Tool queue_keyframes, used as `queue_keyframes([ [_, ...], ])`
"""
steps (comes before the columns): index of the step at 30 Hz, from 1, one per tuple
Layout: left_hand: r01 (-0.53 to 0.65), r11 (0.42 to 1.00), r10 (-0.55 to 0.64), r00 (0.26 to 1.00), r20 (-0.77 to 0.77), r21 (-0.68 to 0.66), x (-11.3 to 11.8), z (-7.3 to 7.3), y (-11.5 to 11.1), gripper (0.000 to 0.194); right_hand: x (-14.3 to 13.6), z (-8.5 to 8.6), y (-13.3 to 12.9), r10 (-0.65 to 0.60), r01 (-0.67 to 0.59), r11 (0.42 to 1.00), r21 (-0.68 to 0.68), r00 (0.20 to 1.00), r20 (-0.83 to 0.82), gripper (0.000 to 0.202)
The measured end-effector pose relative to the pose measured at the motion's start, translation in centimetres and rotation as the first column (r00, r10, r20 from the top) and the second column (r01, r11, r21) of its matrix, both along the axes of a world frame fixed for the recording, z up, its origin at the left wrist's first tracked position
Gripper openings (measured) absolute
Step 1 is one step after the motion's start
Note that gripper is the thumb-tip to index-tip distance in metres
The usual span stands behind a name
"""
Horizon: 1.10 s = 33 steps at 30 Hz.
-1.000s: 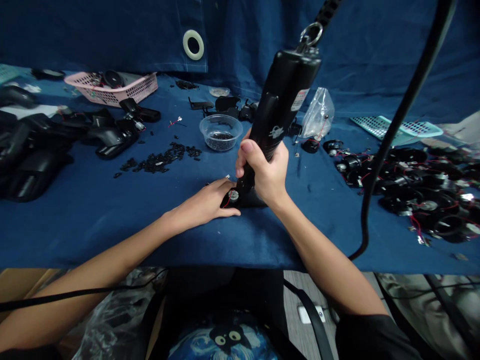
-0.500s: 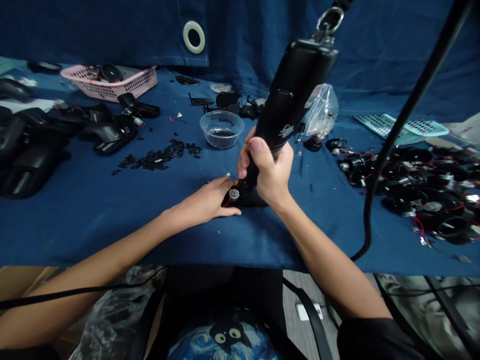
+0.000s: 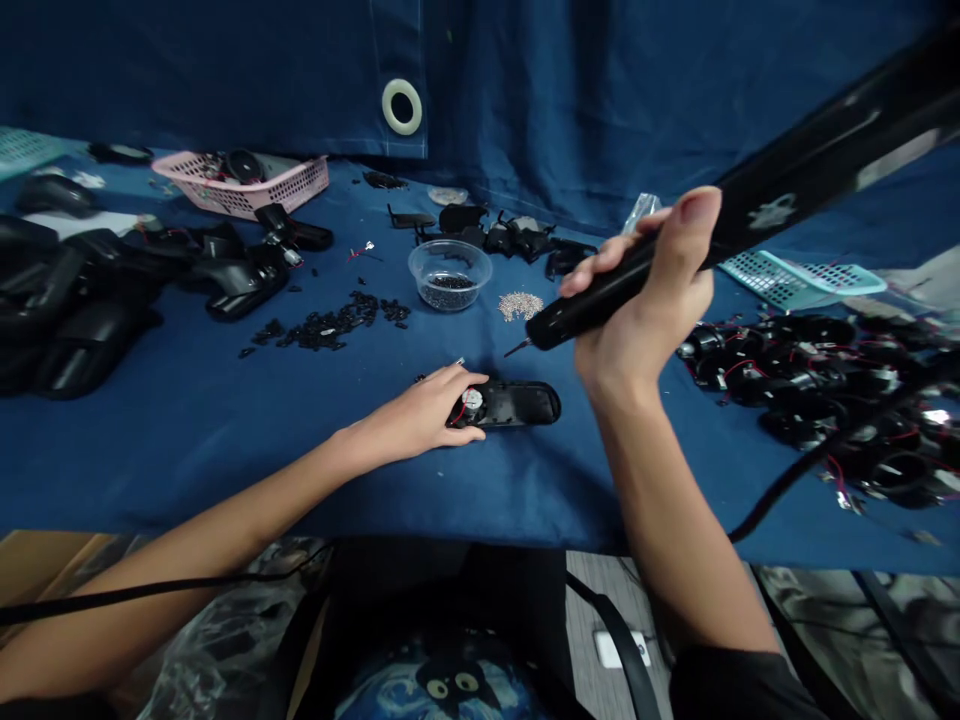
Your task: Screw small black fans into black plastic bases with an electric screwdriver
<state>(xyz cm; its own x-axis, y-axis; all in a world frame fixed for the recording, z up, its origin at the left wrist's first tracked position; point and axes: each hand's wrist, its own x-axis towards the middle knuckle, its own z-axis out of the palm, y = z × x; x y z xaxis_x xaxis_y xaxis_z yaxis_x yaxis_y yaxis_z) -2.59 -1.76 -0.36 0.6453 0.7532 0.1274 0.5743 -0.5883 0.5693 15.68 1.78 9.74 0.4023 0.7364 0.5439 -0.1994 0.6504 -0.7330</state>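
My left hand [image 3: 439, 408] grips one end of a long black plastic housing [image 3: 525, 403] lying on the blue cloth. A round silver motor [image 3: 472, 402] with a red wire shows between thumb and fingers. In my right hand [image 3: 652, 290] is a black electric screwdriver [image 3: 600, 298], tilted so its thin bit points down and left, above and apart from the housing. A heap of small silver screws [image 3: 520, 305] lies just left of the screwdriver's tip. Behind my left hand stands a clear plastic bowl [image 3: 450, 275] holding small dark pieces.
Small black parts [image 3: 330, 322] lie scattered at left, near black plastic housings [image 3: 240, 275] and a pink basket [image 3: 247, 190]. Round black parts with wires [image 3: 847, 400] pile up at right, before a teal basket [image 3: 802, 283]. A black cable [image 3: 810, 465] hangs at right.
My right hand has lifted the screwdriver off the housing and tipped it over to the right. The housing and the silver screws now show. My left hand stays in place.
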Motion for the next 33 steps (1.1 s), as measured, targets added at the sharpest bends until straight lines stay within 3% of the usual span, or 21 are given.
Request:
queue_keyframes([
  [2,0.013,0.999,-0.012,1.0,-0.021,0.03,-0.2,0.0,-0.4,0.067,3.0,-0.7,1.3,-0.054,0.041,0.982,-0.186,0.997,-0.064,0.029],
  [3,0.013,0.999,-0.011,1.0,-0.026,0.044,-0.3,0.1,-0.6,0.067,4.7,-1.5,1.9,-0.066,0.037,0.936,-0.349,0.995,-0.07,0.021],
  [4,0.007,0.999,-0.006,1.0,-0.021,0.051,-0.4,0.3,-0.8,0.066,6.3,-2.4,2.4,-0.089,0.06,0.855,-0.515,0.996,-0.031,0.015],
  [5,-0.004,0.999,0.004,1.0,-0.002,0.048,-0.5,0.5,-1.1,0.065,7.8,-3.4,2.6,-0.084,0.065,0.804,-0.59,0.996,-0.006,0.011],
  [10,-0.114,0.993,0.111,0.962,0.251,-0.002,-1.2,2.2,-2.4,0.065,12.4,-7.4,1.5,0.119,0.059,0.592,-0.804,0.98,0.159,0.017],
  [14,-0.204,0.966,0.257,0.814,0.521,-0.159,-1.1,3.2,-3.0,0.052,13.0,-8.3,0.6,0.298,0.18,0.492,-0.852,0.885,0.359,0.031],
  [17,-0.286,0.919,0.393,0.721,0.57,-0.271,-0.5,3.5,-3.2,0.04,11.5,-7.4,-0.4,0.341,0.276,0.526,-0.804,0.798,0.497,0.034],
  [19,-0.314,0.888,0.457,0.685,0.567,-0.337,0.0,3.6,-3.3,0.039,9.6,-6.1,-2.0,0.329,0.251,0.637,-0.729,0.766,0.552,0.031],
  [20,-0.305,0.873,0.481,0.662,0.575,-0.38,0.2,3.6,-3.3,0.04,8.5,-5.3,-3.1,0.32,0.201,0.716,-0.669,0.757,0.569,0.033],
  [21,-0.285,0.859,0.502,0.634,0.588,-0.426,0.5,3.7,-3.4,0.041,7.4,-4.5,-4.2,0.349,0.051,0.821,-0.569,0.744,0.57,0.041],
  [22,-0.263,0.845,0.519,0.611,0.597,-0.466,0.7,3.8,-3.5,0.041,6.4,-3.7,-5.2,0.408,-0.103,0.868,-0.487,0.706,0.579,0.047],
  [24,-0.232,0.824,0.539,0.601,0.59,-0.517,1.0,4.1,-3.8,0.041,4.8,-2.5,-6.9,0.449,-0.232,0.888,-0.397,0.626,0.637,0.043],
  [28,-0.237,0.817,0.532,0.662,0.528,-0.526,1.2,5.1,-4.4,0.039,3.7,-1.7,-8.2,0.41,-0.178,0.907,-0.382,0.586,0.699,0.026],
  [33,-0.177,0.824,0.491,0.697,0.523,-0.539,0.8,5.3,-4.5,0.037,4.0,-1.5,-8.3,0.421,-0.184,0.903,-0.388,0.563,0.711,0.029],
])
